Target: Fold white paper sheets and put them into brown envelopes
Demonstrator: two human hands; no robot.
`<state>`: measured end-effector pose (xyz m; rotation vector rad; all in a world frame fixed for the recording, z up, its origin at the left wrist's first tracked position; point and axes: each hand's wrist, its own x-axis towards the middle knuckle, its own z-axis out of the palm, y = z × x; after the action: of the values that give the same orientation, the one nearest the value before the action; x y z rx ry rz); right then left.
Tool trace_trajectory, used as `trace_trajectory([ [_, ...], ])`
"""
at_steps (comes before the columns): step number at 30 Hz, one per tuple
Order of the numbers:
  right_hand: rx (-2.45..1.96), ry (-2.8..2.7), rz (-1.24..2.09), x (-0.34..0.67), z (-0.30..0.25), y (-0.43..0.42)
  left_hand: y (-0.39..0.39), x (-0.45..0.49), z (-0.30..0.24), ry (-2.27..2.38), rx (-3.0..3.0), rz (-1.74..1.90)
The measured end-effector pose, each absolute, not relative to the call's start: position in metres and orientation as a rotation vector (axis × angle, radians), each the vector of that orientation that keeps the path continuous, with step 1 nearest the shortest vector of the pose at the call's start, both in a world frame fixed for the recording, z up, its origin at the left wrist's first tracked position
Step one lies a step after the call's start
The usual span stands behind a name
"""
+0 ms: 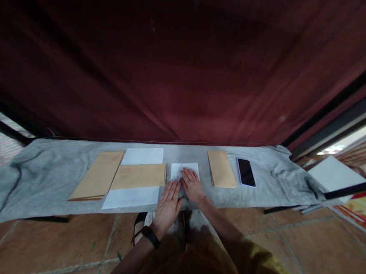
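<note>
A small white sheet of paper (176, 168) lies on the grey cloth in front of me, and it may be folded. My right hand (191, 185) rests flat on it, fingers stretched out toward the upper left. Just left of that, my left hand (168, 203) lies flat with its fingertips at the paper's lower edge. Neither hand grips anything. Left of the hands a brown envelope (139, 175) lies across larger white paper (131, 198). To the right is a stack of brown envelopes (222, 170).
More brown envelopes (99, 175) lie at the left. A phone (246, 172) with a dark screen sits right of the right-hand stack. Grey cloth (277, 177) covers the narrow bench. A dark red fabric (180, 91) hangs behind it. Dark frame bars (339, 102) slant at the right.
</note>
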<state>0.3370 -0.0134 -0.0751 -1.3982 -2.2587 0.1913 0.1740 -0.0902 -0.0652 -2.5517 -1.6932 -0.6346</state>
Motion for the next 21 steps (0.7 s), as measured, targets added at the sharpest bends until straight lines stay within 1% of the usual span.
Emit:
trace_trajectory([
  [3, -1.338, -2.191, 0.26, 0.343, -0.078, -0.03, -0.077, 0.141, -0.053, -1.775, -2.461, -0.748],
  [5, -1.305, -2.098, 0.369, 0.34, -0.076, -0.033, -0.062, 0.116, -0.05, -1.862, -2.381, -0.775],
  [9, -1.322, -1.837, 0.78, 0.308, -0.064, -0.022, -0.045, 0.08, -0.06, -1.986, -2.254, -0.682],
  [13, -1.304, -1.829, 0.869, 0.262, -0.053, -0.007, -0.053, 0.079, -0.08, -1.962, -2.195, -0.615],
  [15, -1.388, -1.765, 1.018, 0.245, -0.052, -0.003, -0.058, 0.084, -0.085, -1.947, -2.15, -0.614],
  [17, -1.449, -1.724, 1.088, 0.235, -0.053, 0.0, -0.061, 0.088, -0.087, -1.946, -2.131, -0.602],
  [21, -1.52, -1.663, 1.119, 0.228, -0.057, 0.006, -0.061, 0.091, -0.087, -1.992, -2.133, -0.58],
])
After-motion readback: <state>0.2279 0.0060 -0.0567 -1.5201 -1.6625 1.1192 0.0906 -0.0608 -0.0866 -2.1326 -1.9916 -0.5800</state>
